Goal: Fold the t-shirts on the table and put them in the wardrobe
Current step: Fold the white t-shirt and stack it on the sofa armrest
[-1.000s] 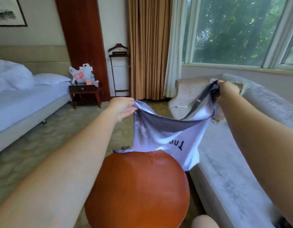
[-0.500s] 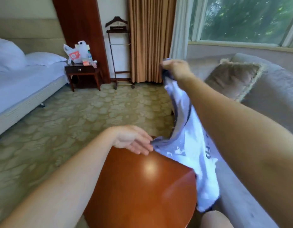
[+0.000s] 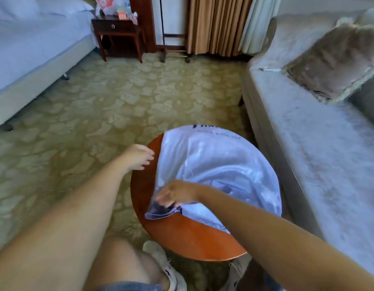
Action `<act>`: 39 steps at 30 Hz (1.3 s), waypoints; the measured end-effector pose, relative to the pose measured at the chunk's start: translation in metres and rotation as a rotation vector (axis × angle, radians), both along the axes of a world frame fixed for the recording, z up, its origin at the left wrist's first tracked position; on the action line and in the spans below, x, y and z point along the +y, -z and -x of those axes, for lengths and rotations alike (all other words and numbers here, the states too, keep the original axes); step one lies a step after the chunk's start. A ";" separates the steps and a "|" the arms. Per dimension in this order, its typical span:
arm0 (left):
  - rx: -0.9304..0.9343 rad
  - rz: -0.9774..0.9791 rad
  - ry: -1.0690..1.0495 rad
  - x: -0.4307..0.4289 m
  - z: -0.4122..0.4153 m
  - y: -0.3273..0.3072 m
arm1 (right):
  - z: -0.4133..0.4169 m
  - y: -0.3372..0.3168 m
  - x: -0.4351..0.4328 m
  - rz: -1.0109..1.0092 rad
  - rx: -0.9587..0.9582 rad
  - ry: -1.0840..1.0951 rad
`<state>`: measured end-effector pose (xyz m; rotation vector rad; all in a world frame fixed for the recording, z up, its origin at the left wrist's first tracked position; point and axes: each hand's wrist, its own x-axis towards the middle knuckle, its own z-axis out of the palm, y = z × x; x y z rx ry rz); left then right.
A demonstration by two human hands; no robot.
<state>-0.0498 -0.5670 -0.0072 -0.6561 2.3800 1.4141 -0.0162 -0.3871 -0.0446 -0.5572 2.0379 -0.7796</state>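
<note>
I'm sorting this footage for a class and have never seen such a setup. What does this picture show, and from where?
No machine: a person wears a camera on the head, looking down, so the two bare arms are their own. A pale t-shirt lies spread on a round wooden table. The right hand grips a dark-edged part of it at the near side. The left hand rests open at the table's left edge, beside the shirt. A sofa stands right, a bed left.

Bedroom, hotel-like. White-sheeted bed [image 3: 35,45] on a low pale base, dark wooden nightstand [image 3: 117,30] with one drawer beside it, green-gold patterned carpet [image 3: 123,97]. Pleated tan curtains [image 3: 213,24], grey plush sofa [image 3: 307,143] with fringed brown cushion [image 3: 333,59].
</note>
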 end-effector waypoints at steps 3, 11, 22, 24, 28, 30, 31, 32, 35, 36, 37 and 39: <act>0.105 0.138 0.295 0.049 0.016 0.035 | 0.024 0.008 0.038 0.006 0.289 0.434; -0.106 0.730 0.796 0.114 -0.001 0.111 | 0.024 0.085 0.141 -0.625 0.550 0.292; -0.181 0.721 0.760 0.103 -0.021 0.101 | 0.017 0.077 0.144 -0.577 0.573 0.238; -0.189 0.683 0.724 0.096 -0.033 0.097 | 0.007 0.072 0.141 -0.569 0.570 0.217; -0.198 0.597 0.654 0.084 -0.060 0.089 | -0.022 0.062 0.133 -0.566 0.559 0.169; -0.210 0.587 0.636 0.082 -0.076 0.086 | -0.039 0.059 0.130 -0.577 0.553 0.146; -0.214 0.588 0.636 0.082 -0.085 0.085 | -0.048 0.059 0.128 -0.580 0.558 0.135; -0.219 0.590 0.639 0.082 -0.095 0.085 | -0.057 0.059 0.128 -0.579 0.570 0.126; -0.230 0.605 0.645 0.085 -0.124 0.084 | -0.082 0.055 0.127 -0.563 0.611 0.117; -0.232 0.609 0.641 0.086 -0.133 0.084 | -0.090 0.054 0.128 -0.562 0.621 0.115; -0.233 0.610 0.636 0.086 -0.140 0.084 | -0.097 0.053 0.129 -0.566 0.628 0.113; -0.232 0.593 0.626 0.087 -0.154 0.084 | -0.111 0.052 0.131 -0.579 0.652 0.107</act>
